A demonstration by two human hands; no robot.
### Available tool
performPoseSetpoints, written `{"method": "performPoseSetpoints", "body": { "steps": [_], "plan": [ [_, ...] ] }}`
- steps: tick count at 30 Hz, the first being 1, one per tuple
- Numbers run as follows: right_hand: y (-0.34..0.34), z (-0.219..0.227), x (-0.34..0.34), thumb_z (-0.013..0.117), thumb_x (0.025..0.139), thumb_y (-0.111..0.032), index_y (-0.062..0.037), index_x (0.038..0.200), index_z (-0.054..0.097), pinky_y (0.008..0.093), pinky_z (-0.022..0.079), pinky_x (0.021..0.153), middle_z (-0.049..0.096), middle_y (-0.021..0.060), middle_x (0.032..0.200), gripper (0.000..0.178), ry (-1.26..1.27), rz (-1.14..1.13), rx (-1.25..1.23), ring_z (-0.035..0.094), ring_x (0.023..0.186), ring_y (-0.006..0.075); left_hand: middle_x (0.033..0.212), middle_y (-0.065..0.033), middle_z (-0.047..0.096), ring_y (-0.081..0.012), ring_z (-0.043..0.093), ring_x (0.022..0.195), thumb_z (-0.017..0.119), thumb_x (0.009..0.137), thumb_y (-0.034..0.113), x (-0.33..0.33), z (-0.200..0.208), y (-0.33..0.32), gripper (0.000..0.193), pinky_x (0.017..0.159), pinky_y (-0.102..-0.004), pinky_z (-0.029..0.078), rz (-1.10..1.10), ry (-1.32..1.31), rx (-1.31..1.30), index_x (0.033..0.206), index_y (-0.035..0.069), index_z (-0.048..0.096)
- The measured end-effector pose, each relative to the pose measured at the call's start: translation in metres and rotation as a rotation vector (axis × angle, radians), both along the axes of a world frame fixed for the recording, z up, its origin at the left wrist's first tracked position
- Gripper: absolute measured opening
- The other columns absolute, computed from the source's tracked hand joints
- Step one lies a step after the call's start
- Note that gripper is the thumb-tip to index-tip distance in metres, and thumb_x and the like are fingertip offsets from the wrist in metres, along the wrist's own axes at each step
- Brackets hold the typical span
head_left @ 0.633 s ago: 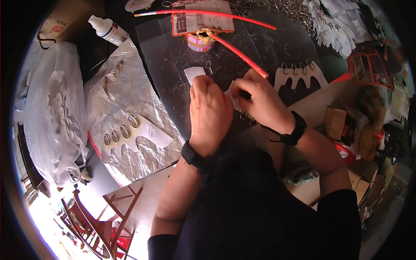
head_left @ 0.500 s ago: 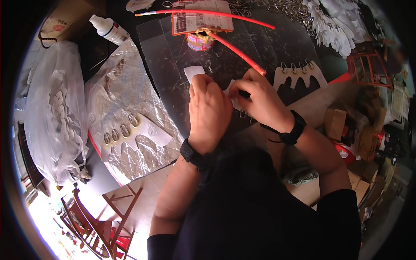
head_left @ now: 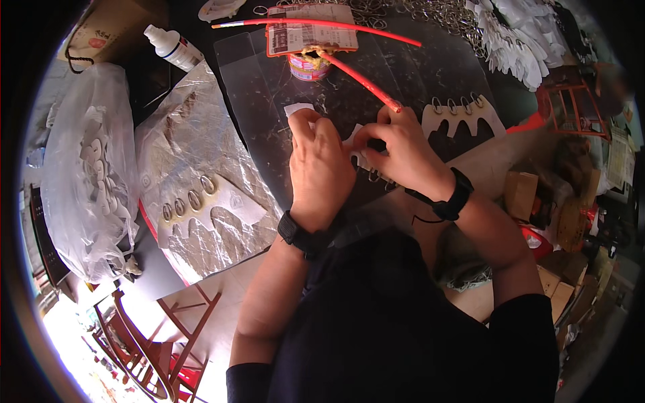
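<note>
My left hand (head_left: pixel 321 164) is closed, fingers curled down on a white piece (head_left: pixel 299 108) whose end sticks out above the knuckles. Close by, my right hand (head_left: pixel 405 151) pinches a white edge (head_left: pixel 356 136) between thumb and fingers. Metal rings (head_left: pixel 376 176) hang just below that pinch; my hands hide most of this work. It seems to be of the same kind as the white scalloped piece (head_left: pixel 485 116) with several oval rings on the right. A red stick (head_left: pixel 359 79) leans out of a small pink tin (head_left: pixel 310 68) caked with yellowish glue, its end by my right fingers.
Another ringed scalloped piece (head_left: pixel 225 201) lies on silvery foil (head_left: pixel 235 245) at left. Beyond are a plastic bag (head_left: pixel 94 181) of white pieces, a white bottle (head_left: pixel 173 48) and a red brush (head_left: pixel 322 22) across a card. Loose rings (head_left: pixel 437 17) and stacked white pieces (head_left: pixel 514 43) sit at far right.
My hands stay nearly in place with small finger movements. The left knuckles have lifted and bent a little, and the gap between my hands shows slightly more of the white piece.
</note>
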State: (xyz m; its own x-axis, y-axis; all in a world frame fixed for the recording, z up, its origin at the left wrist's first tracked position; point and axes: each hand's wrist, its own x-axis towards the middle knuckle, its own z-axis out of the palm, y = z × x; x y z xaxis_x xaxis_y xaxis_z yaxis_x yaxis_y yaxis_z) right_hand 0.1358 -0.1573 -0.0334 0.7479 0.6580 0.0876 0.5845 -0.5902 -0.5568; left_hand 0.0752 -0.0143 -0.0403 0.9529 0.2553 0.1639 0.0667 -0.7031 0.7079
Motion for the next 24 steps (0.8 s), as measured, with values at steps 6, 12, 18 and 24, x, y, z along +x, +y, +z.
{"method": "performPoseSetpoints", "body": {
  "steps": [6,12,18,24],
  "plan": [
    [-0.0002,0.0023,-0.0021,0.073,0.065,-0.015,-0.0219,0.08,0.069,0.0385,0.041,0.079,0.045,0.006,0.095,0.016,-0.026,-0.068,-0.086,0.046,0.092,0.0262,0.114,-0.0201,0.038,-0.0398,0.055,0.09,0.067,0.07,0.001,0.0004,0.0043,-0.0012,0.023,0.069,-0.0426,0.049,0.013,0.07,-0.012,0.084,0.001,0.048],
    [0.0033,0.0047,-0.0052,0.071,0.065,-0.011,-0.0215,0.077,0.068,0.0368,0.038,0.076,0.043,0.0046,0.09,0.016,-0.064,-0.109,-0.087,0.044,0.087,0.0247,0.117,-0.0204,0.036,-0.0402,0.055,0.09,0.065,0.07,-0.001,0.0012,0.0044,-0.0023,0.022,0.069,-0.0425,0.05,0.029,0.04,0.008,0.085,0.001,0.049],
    [0.0036,0.0041,-0.0061,0.073,0.064,-0.012,-0.0221,0.075,0.066,0.0379,0.034,0.076,0.042,0.0033,0.094,0.016,-0.069,-0.117,-0.029,0.043,0.093,0.0243,0.118,-0.0222,0.034,-0.0419,0.054,0.091,0.063,0.068,-0.006,0.0002,0.0055,-0.0041,0.025,0.069,-0.0423,0.05,0.014,0.037,-0.037,0.088,0.001,0.049],
    [0.0019,0.0058,-0.0046,0.073,0.065,-0.015,-0.022,0.074,0.067,0.0388,0.034,0.076,0.043,0.0034,0.095,0.013,-0.042,-0.111,-0.086,0.042,0.093,0.025,0.117,-0.0224,0.034,-0.0419,0.042,0.107,0.063,0.065,-0.008,0.0002,0.0079,-0.0088,0.029,0.085,-0.0437,0.042,0.006,-0.026,0.035,0.09,0.0,0.05]
  ]
}}
